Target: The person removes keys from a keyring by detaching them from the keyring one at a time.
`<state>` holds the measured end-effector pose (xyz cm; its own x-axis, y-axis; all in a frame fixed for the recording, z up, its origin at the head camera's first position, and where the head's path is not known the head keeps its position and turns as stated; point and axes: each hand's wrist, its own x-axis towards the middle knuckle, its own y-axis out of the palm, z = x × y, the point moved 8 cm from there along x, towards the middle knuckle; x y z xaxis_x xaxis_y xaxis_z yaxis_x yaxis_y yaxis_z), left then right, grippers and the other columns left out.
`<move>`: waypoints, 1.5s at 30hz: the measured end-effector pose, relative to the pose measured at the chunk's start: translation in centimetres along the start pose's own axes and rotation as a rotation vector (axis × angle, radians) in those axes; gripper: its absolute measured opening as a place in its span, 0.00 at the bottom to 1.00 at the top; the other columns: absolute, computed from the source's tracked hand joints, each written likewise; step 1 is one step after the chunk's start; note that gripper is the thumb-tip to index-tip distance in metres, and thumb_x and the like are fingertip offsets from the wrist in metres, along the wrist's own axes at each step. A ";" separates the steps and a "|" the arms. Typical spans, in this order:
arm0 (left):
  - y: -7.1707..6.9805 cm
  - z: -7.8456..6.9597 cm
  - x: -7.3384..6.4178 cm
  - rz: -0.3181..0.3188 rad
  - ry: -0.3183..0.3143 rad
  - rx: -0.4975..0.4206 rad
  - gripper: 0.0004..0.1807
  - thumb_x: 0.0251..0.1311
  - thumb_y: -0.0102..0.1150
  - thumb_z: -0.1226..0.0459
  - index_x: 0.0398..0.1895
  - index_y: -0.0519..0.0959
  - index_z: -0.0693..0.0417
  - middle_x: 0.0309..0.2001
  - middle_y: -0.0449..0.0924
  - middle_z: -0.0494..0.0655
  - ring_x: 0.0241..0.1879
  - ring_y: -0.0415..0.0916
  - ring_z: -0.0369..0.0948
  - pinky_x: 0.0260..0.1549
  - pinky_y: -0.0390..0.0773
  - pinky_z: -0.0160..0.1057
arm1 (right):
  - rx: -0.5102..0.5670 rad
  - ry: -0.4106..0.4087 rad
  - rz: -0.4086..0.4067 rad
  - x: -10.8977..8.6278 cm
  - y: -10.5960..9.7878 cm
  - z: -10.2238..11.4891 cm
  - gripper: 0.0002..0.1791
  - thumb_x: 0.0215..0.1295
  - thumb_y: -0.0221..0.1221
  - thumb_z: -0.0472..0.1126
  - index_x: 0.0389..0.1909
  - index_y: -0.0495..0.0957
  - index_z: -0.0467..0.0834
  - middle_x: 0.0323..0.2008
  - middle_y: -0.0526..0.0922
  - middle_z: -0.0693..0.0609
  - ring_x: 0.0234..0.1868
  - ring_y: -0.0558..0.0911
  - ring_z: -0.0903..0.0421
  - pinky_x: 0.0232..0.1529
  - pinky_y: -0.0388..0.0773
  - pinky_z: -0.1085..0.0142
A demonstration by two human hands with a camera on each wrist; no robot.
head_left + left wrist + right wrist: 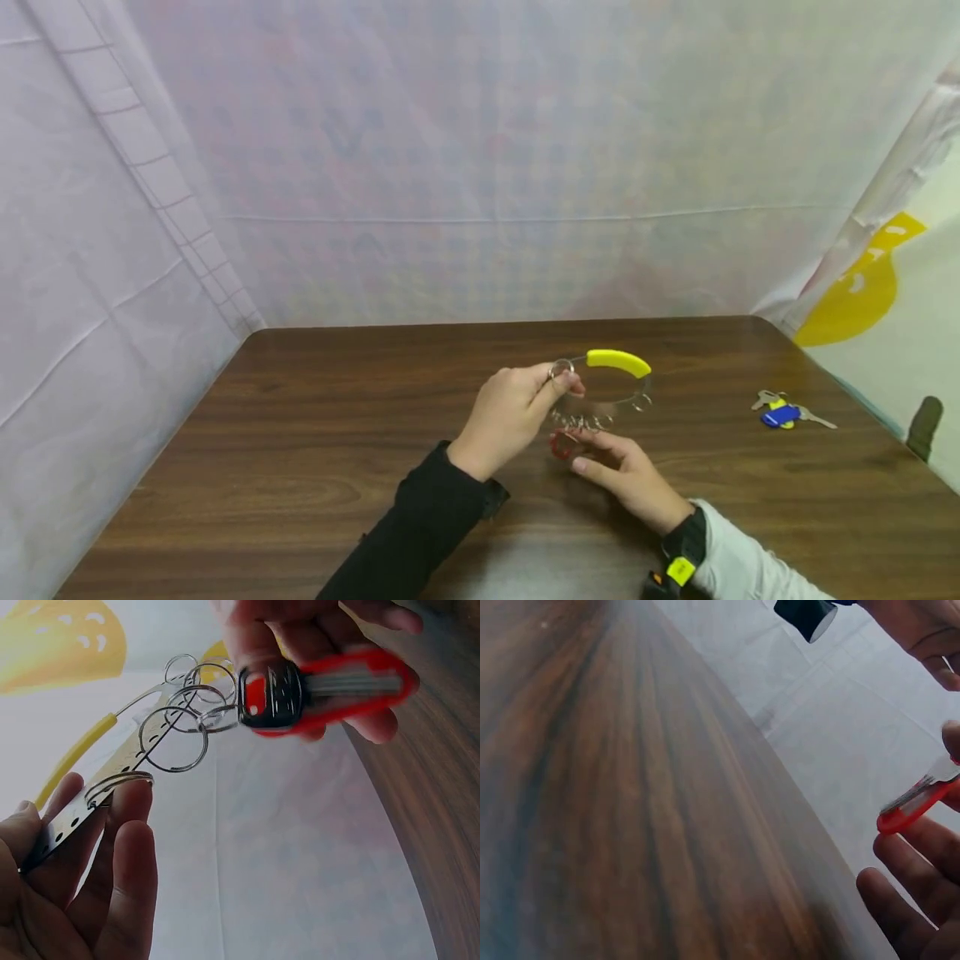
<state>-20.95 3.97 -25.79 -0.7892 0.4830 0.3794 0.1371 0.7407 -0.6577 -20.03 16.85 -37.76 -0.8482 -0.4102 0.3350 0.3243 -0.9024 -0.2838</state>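
My left hand (510, 408) grips the end of a key ring holder, a punched metal strip (124, 769) with a yellow-sleeved loop (618, 362). Several split rings (172, 739) hang along the strip. One large ring (120, 784) sits at the left fingertips. From another ring hangs a black-headed key (271, 697) with a red tag (360, 686), blurred in the left wrist view. Beneath the strip, my right hand (626, 479) has its fingers extended against the red tag. Its thumb stands apart from them in the head view.
Farther right on the brown wooden table (300, 433) lie loose keys with a blue tag (780, 415) and a yellow one. White sheeting (480, 167) rises behind the table's back edge and at the left. A yellow print (855, 300) marks the right side.
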 end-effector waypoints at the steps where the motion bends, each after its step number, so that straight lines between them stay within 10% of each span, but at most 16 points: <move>1: 0.1 0.0 0.0 0.002 0.002 0.007 0.21 0.73 0.38 0.50 0.43 0.82 0.46 0.42 0.86 0.40 0.38 0.83 0.40 0.41 0.77 0.33 | 0.035 -0.007 0.027 0.1 0.3 0.0 0.21 0.67 0.53 0.30 0.59 0.69 0.27 0.56 0.80 0.59 0.55 0.77 0.70 0.53 0.73 0.75; 12: 0.8 1.1 0.0 -0.010 -0.039 0.036 0.21 0.72 0.38 0.49 0.42 0.82 0.46 0.36 0.86 0.41 0.19 0.67 0.32 0.23 0.65 0.28 | 0.019 0.025 0.040 0.4 0.5 -0.8 0.15 0.70 0.49 0.33 0.52 0.74 0.28 0.43 0.83 0.60 0.38 0.79 0.68 0.39 0.77 0.71; 23: 2.3 4.4 -0.2 0.095 -0.319 0.237 0.21 0.70 0.48 0.54 0.59 0.72 0.56 0.17 0.69 0.40 0.12 0.61 0.34 0.13 0.58 0.31 | 0.087 0.110 -0.049 0.7 -0.1 -1.5 0.16 0.73 0.46 0.36 0.42 0.70 0.22 0.32 0.79 0.63 0.31 0.76 0.69 0.31 0.76 0.70; 40: 2.2 6.3 -0.6 0.059 -0.338 0.552 0.06 0.61 0.58 0.61 0.35 0.80 0.54 0.20 0.74 0.44 0.16 0.68 0.39 0.13 0.64 0.35 | 0.024 0.114 -0.097 0.5 -0.7 -1.9 0.15 0.72 0.47 0.36 0.41 0.72 0.24 0.33 0.79 0.62 0.32 0.76 0.70 0.32 0.76 0.72; 45: 4.0 5.3 -0.2 0.068 -0.132 0.624 0.11 0.61 0.59 0.60 0.46 0.81 0.46 0.39 0.83 0.45 0.36 0.80 0.42 0.30 0.77 0.39 | 0.071 0.129 -0.110 0.6 -0.9 -2.3 0.16 0.73 0.47 0.35 0.43 0.70 0.22 0.33 0.80 0.64 0.34 0.79 0.70 0.34 0.78 0.72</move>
<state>-23.38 4.32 -31.93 -0.8633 0.4286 0.2663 -0.1532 0.2801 -0.9477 -21.76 17.77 -39.37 -0.9255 -0.2921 0.2411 0.2514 -0.9499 -0.1858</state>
